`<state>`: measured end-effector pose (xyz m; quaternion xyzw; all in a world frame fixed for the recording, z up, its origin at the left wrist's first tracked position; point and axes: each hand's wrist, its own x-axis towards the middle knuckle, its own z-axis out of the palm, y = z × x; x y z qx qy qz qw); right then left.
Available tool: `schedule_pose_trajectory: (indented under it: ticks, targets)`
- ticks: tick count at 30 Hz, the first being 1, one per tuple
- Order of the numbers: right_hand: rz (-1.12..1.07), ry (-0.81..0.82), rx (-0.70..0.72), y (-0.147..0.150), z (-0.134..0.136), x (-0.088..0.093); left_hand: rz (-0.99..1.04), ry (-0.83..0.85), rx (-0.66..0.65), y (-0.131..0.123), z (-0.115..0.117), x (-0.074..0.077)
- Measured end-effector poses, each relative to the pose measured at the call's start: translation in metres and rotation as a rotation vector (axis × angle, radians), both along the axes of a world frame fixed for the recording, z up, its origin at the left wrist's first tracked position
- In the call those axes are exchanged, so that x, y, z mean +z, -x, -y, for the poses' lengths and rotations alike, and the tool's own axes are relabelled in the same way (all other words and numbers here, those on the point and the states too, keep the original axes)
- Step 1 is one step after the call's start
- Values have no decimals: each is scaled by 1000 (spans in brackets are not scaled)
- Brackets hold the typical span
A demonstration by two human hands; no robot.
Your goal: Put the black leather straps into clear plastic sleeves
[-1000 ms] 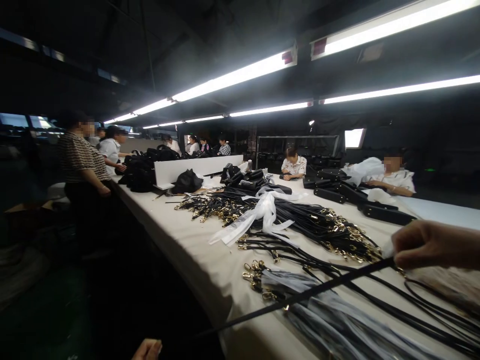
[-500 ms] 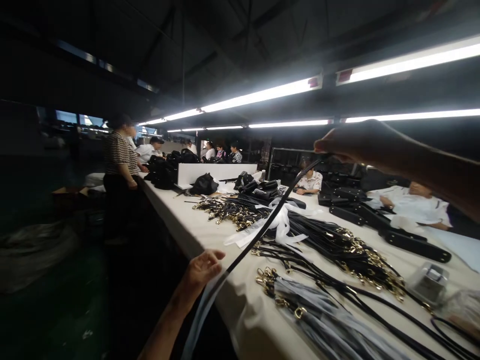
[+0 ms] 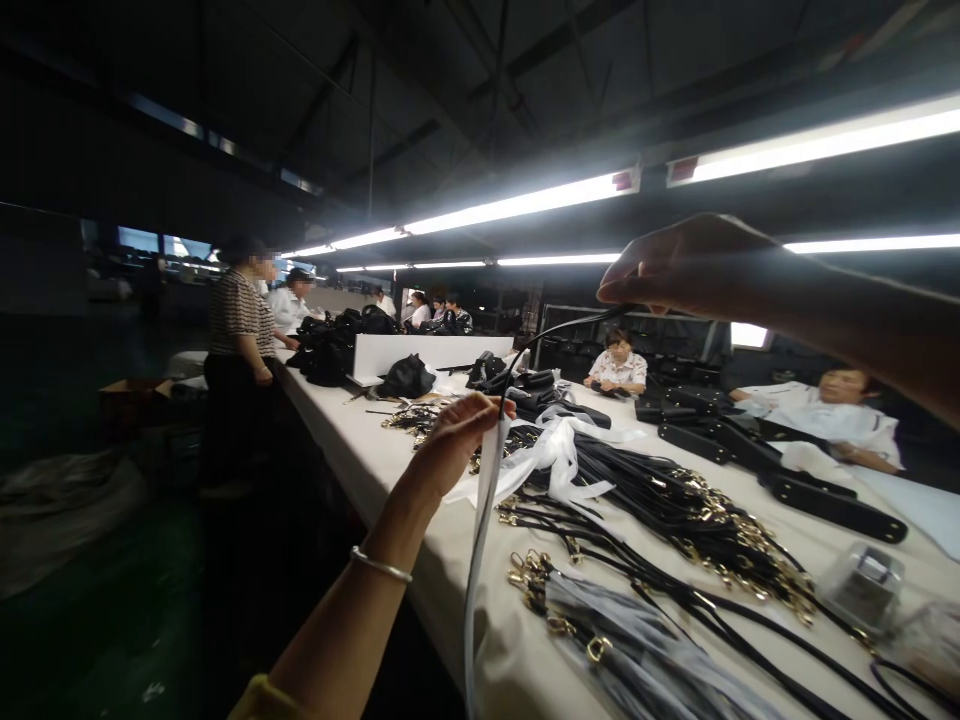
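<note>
Between my hands a thin black strap (image 3: 551, 328) bows in the air above the table. My right hand (image 3: 675, 268), high on the right, pinches its upper end. Lower down, my left hand (image 3: 465, 430) is closed on the strap where a pale, whitish sleeve (image 3: 484, 520) begins; this sleeve hangs past the table's front edge. Below and to the right lie bundles of black straps (image 3: 637, 490) with gold clasps (image 3: 731, 530). A nearer bundle of straps in clear wrapping (image 3: 637, 640) rests by the front edge. White strips (image 3: 559, 455) lie across the pile.
The cloth-covered table (image 3: 337, 420) runs away to the left. Black bags (image 3: 337, 340) and a white board (image 3: 427, 355) stand farther along it. A clear plastic box (image 3: 862, 585) sits at the right. Several people are around the table; one person (image 3: 240, 320) stands at left.
My left hand has risen and closed on the strap, after being open beside it. My right hand has shifted slightly left and up, and the strap now bends instead of running straight.
</note>
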<state>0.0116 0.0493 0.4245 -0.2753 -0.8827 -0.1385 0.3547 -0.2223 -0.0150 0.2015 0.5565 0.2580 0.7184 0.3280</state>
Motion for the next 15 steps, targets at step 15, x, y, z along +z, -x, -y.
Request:
schedule_pose_trajectory:
  ticks: [15]
  targets:
    - [62, 882, 462, -9, -29, -97, -151, -182, 62, -74, -72, 84]
